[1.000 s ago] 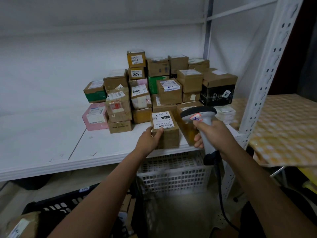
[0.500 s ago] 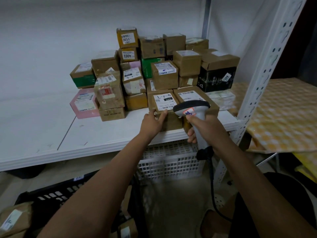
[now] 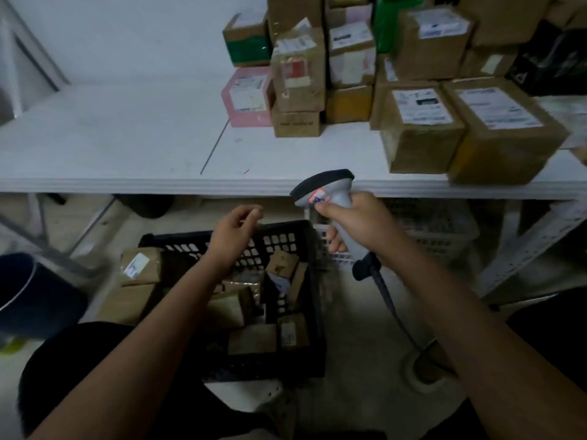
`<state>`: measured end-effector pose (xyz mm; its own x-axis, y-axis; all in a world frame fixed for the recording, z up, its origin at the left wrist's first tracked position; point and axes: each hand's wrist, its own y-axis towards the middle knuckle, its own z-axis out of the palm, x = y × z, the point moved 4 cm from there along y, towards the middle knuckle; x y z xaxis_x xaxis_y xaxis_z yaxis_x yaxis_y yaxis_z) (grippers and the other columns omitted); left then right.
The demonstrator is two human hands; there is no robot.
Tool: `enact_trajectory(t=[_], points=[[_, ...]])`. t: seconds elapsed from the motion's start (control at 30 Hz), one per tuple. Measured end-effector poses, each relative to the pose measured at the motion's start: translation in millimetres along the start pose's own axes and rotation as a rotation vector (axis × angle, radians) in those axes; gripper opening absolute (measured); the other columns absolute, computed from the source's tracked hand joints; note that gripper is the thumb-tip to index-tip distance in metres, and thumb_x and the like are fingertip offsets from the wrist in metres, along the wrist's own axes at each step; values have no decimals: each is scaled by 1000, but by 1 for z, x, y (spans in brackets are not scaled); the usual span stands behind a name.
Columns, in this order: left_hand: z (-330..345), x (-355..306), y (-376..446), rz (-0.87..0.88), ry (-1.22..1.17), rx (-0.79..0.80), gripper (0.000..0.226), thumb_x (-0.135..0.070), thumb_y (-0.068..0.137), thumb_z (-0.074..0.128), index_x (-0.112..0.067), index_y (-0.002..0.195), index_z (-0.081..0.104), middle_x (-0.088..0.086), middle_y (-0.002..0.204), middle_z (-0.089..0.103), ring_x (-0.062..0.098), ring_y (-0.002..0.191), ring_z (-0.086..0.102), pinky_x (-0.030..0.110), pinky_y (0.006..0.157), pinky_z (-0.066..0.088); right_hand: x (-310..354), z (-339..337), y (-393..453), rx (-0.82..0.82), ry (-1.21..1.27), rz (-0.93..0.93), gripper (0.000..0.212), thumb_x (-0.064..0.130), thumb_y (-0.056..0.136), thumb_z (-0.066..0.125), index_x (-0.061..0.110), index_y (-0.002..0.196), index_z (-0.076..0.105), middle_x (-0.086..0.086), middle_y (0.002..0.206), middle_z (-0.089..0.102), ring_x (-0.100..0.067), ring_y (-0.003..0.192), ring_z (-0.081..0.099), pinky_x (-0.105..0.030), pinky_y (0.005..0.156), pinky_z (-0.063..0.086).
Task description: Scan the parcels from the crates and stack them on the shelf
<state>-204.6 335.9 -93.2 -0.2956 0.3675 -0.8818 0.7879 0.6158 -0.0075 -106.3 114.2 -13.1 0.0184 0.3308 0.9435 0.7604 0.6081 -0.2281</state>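
Grey scanner [image 3: 327,198] gripped in right hand [image 3: 355,223]. Left hand [image 3: 235,233] loosely curled, empty, above black crate [image 3: 313,300] of parcels [image 3: 251,339]. Risks: cord [image 3: 390,306] snagging crate; front shelf [image 3: 127,182] boxes [image 3: 422,131] near edge, could topple.

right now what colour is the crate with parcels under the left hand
Black, a perforated plastic crate on the floor; the head view, the only one, shows it below the left hand.

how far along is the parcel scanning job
Done: many parcels already stand stacked on the shelf. In hand: the right hand grips the scanner; the left hand hangs empty above the black crate. Left: several boxes in that crate.
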Motion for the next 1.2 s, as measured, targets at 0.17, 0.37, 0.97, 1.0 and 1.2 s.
enact_trajectory(t=[0.17, 0.37, 0.97, 1.0, 1.2], points=[[-41, 110, -28, -267, 221, 3, 17, -28, 100, 58, -22, 112, 68, 4, 108, 72, 22, 100, 68, 36, 88, 54, -31, 75, 12, 155, -84, 99, 35, 29, 97, 59, -4, 88, 66, -9, 55, 63, -19, 42, 60, -22, 43, 45], [-11, 187, -46, -323, 685, 355, 69, -28, 91, 70, -4, 149, 38, 22, 150, 40, 40, 133, 44, 38, 107, 35, -67, 111, 33, 202, -180, 222, 41, 36, 95, 60, -4, 96, 70, -13, 61, 68, -30, 55, 67, -28, 49, 48], [17, 250, -48, -99, 1215, 412, 104, -38, 94, 59, -14, 153, -24, 14, 165, 7, 29, 153, 8, 50, 125, 4, -106, 120, 59, 167, -230, 387, 32, 30, 97, 58, 0, 93, 65, -8, 56, 64, -21, 44, 62, -23, 44, 46], [18, 246, -45, -67, 1137, 385, 102, -38, 93, 61, -11, 156, -15, 14, 162, 17, 30, 151, 14, 50, 125, 7, -105, 118, 59, 166, -230, 384, 31, 30, 98, 58, 0, 94, 64, -7, 56, 64, -19, 43, 61, -22, 43, 46], [18, 180, -22, -12, 635, 230, 113, -46, 78, 77, -15, 159, 4, 9, 155, 31, 28, 141, 32, 44, 118, 30, -94, 101, 57, 106, -167, 340, 31, 33, 97, 59, 2, 94, 65, -13, 60, 65, -23, 47, 62, -24, 47, 48]])
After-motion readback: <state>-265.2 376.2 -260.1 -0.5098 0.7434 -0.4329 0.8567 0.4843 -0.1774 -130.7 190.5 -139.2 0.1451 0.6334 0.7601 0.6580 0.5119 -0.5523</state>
